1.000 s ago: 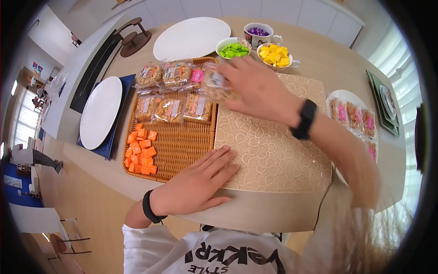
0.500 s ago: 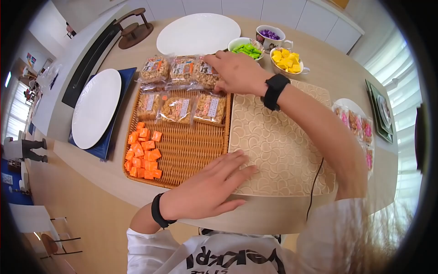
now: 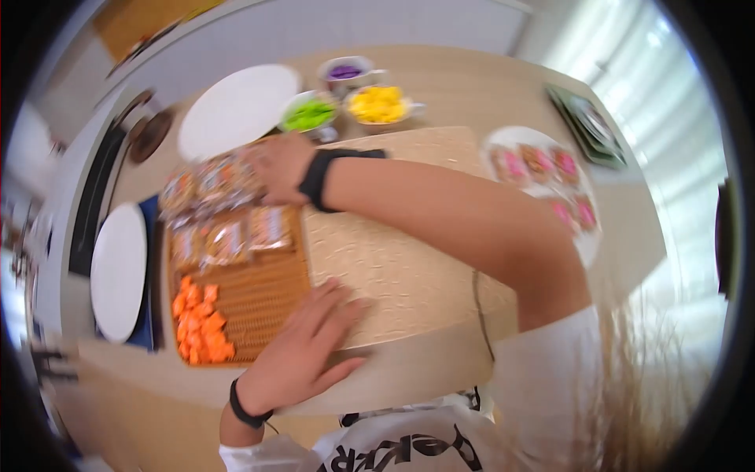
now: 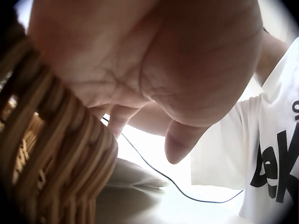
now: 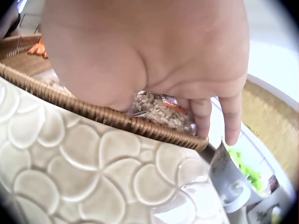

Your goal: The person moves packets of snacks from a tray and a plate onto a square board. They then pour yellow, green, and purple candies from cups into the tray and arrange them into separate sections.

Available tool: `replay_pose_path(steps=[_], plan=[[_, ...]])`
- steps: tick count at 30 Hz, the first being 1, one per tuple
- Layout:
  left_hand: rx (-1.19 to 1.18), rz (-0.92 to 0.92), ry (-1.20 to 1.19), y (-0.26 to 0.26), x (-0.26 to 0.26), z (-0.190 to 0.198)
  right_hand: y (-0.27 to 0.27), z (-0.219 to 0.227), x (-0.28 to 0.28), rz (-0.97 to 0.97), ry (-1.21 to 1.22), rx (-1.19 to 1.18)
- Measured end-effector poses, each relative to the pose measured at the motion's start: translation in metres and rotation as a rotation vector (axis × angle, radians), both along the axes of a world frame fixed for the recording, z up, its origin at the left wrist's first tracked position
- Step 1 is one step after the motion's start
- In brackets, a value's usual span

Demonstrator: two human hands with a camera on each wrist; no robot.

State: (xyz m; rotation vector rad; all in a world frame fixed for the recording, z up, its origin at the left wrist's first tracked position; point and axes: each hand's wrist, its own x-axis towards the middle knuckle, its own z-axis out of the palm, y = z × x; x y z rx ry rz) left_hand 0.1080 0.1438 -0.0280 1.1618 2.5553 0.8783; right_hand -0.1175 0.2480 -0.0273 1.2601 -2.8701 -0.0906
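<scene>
My right hand (image 3: 281, 167) reaches across to the back right corner of a wicker tray (image 3: 259, 334). Its thumb and fingers (image 5: 202, 116) span a clear-wrapped crispy snack cake (image 5: 161, 112) that sits at the tray's rim. More wrapped cakes (image 3: 224, 242) lie in two rows beside it. Orange-wrapped sweets (image 3: 200, 326) are piled at the tray's front left. My left hand (image 3: 303, 350) lies flat with fingers spread, over the tray's front right edge and the patterned mat (image 3: 401, 295). In the left wrist view its palm is beside the wicker wall (image 4: 60, 135).
Behind the mat stand a bowl of green pieces (image 3: 309, 115), a cup of yellow pieces (image 3: 377, 105) and a cup of purple pieces (image 3: 344, 72). White plates (image 3: 240, 110) flank the tray. At right, another plate (image 3: 503, 135) bears pink-labelled packets. A black cord (image 3: 481, 315) crosses the mat's front.
My right hand carried a wrapped cake left into the tray's back row and stays over it. My left hand keeps its place by the tray. The head view has turned, shifting everything leftward.
</scene>
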Motion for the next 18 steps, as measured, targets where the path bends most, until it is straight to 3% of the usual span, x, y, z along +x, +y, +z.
replay_pose_path(steps=[3,7,9,11,13,16,18], plan=[[-0.057,0.001,-0.011,-0.003,0.000,0.000,0.019,-0.025,0.000,0.013,0.155,-0.146],[-0.051,0.050,-0.044,-0.002,0.000,-0.001,0.107,0.005,0.047,0.343,0.371,-0.282],[-0.057,0.048,-0.048,-0.001,0.000,-0.001,0.171,0.015,0.072,0.311,0.353,-0.270],[-0.067,0.052,-0.046,0.001,0.001,0.001,0.230,0.041,0.103,0.082,0.080,-0.109],[-0.143,0.054,-0.020,0.003,0.003,0.003,0.291,0.037,0.123,0.025,0.000,-0.202],[-0.172,0.053,-0.024,0.004,0.001,0.005,0.332,0.046,0.148,-0.129,-0.195,-0.145],[-0.173,0.054,-0.036,0.006,-0.001,0.007,0.355,0.030,0.162,-0.159,-0.139,-0.106]])
